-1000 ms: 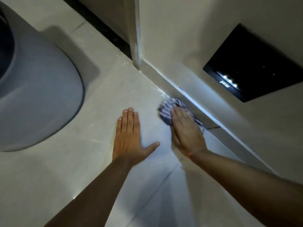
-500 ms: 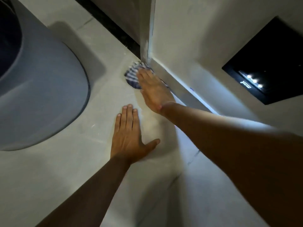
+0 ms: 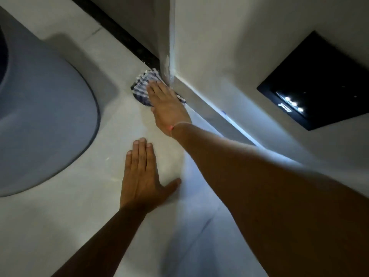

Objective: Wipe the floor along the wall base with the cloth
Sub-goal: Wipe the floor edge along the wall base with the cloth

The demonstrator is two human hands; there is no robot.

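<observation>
A blue-and-white striped cloth (image 3: 142,86) lies bunched on the pale tiled floor (image 3: 83,226), right at the wall's outer corner (image 3: 169,62). My right hand (image 3: 167,105) presses flat on it with fingers straight, covering its near part. The grey skirting (image 3: 201,102) runs along the wall base from the corner toward the lower right. My left hand (image 3: 141,176) rests palm down on the floor closer to me, fingers together, thumb out, holding nothing.
A large grey rounded object (image 3: 40,124) fills the left side, close to the cloth. A black panel (image 3: 319,80) with small lights is set in the wall at right. A dark strip (image 3: 119,31) runs along the floor beyond the corner.
My right hand has slid the cloth along the skirting away from me, from beside my left hand up to the wall corner. My left hand has stayed planted on the floor.
</observation>
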